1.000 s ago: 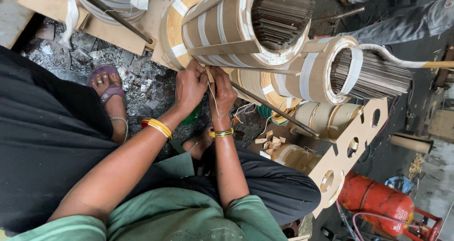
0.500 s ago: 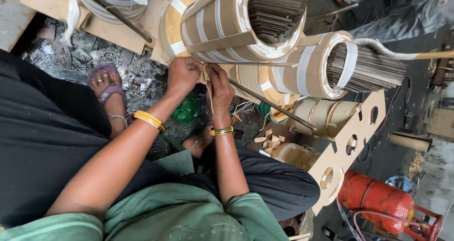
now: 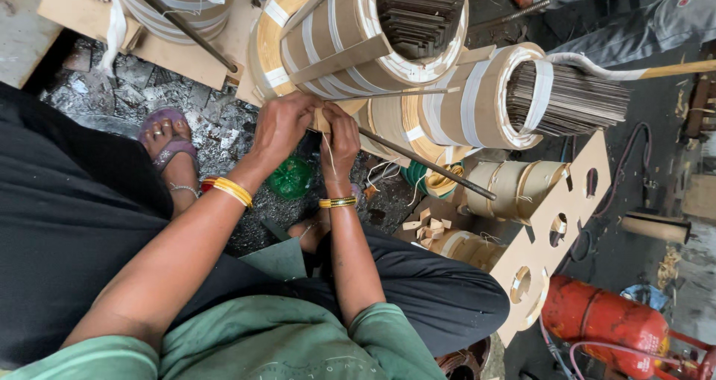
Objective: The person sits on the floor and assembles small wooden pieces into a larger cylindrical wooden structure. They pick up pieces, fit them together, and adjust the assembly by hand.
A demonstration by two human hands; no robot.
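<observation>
Nearest us, our left hand (image 3: 282,126) and right hand (image 3: 341,135) meet at the lower edge of the paper-wrapped coil (image 3: 350,37), fingers pinched together on a thin string (image 3: 329,150) hanging between them. Behind lie a steel rod (image 3: 425,166), a second coil (image 3: 477,96) and, well apart, a red gas cylinder (image 3: 604,322).

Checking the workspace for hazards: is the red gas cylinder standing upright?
No, the red gas cylinder lies on its side on the floor at lower right, beside the board with round holes.
</observation>
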